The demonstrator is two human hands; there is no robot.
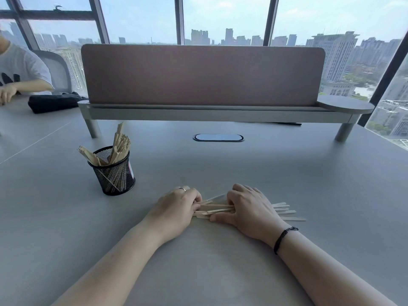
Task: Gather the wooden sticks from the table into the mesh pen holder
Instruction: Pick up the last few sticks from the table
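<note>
Head view: your left hand (176,208) and right hand (249,208) pinched the loose wooden sticks (217,209) flat on the table (287,173) — at ten o'clock, the mesh pen holder (114,173) already held many sticks.

Two hands are resting on the table: the left hand (176,208) and the right hand (249,208). One loose pile of wooden sticks (217,209) is lying under and between their fingers, too overlapped to count exactly. One mesh pen holder (113,173) is standing beyond the left fingers, holding many more sticks that I cannot count.
</note>
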